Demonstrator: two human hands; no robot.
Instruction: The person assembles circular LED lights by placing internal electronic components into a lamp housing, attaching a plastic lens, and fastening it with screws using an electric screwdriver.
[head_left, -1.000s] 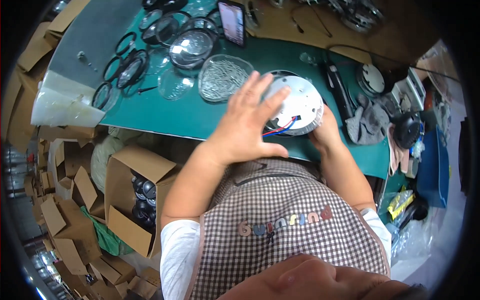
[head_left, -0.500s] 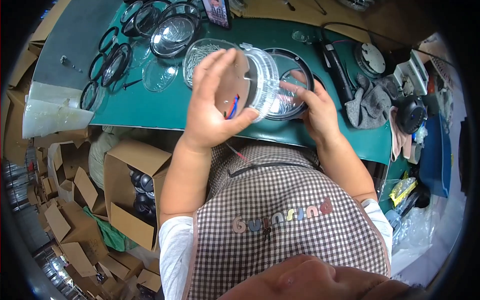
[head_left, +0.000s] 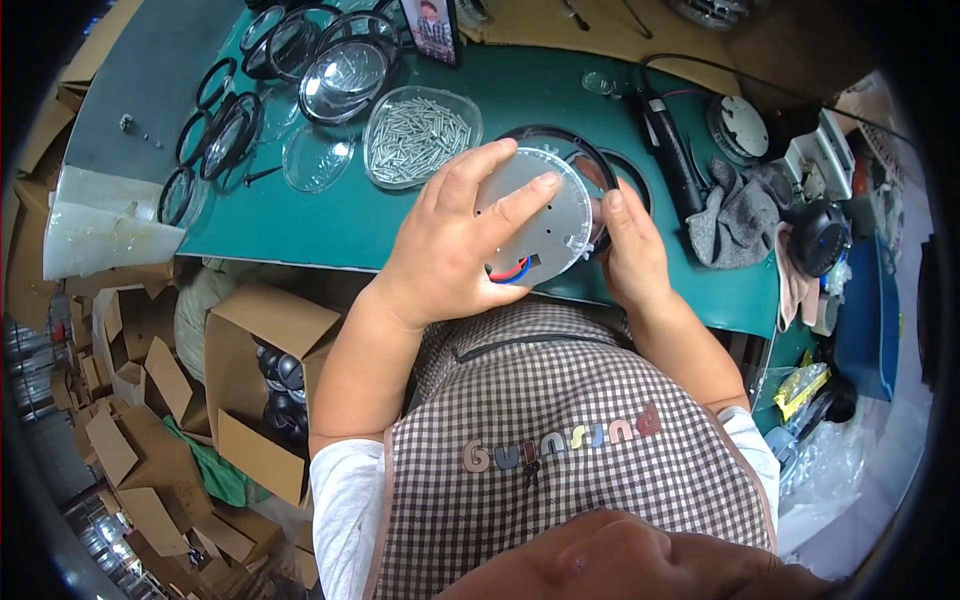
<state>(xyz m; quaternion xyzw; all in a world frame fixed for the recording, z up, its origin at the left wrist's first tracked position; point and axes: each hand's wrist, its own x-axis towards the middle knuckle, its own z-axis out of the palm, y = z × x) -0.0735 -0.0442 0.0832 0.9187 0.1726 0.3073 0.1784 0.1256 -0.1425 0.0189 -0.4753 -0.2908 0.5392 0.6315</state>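
Observation:
My left hand (head_left: 440, 240) is wrapped around a round lamp part (head_left: 545, 225) with a flat metal back and a clear ribbed rim. Its fingers lie spread over the metal back, where red and blue wires (head_left: 512, 272) come out near the thumb. A black ring (head_left: 600, 165) is gripped in my right hand (head_left: 640, 245), thumb on its edge. The lamp part overlaps the ring's near left side; whether it is seated inside cannot be seen. Just beyond my left hand stands a clear dish (head_left: 474, 112) full of screws (head_left: 422, 138).
Several black rings with clear lenses (head_left: 345, 75) lie at the far left, near a phone (head_left: 432, 32). To the right are a black power screwdriver (head_left: 672, 150), a grey glove (head_left: 738, 215) and another round metal-backed part (head_left: 738, 122). Open cartons (head_left: 262, 400) stand below the table's left edge.
My left hand has turned the lamp part so its metal back faces up and moved it right, over the ring. In my right hand, the ring has tilted up.

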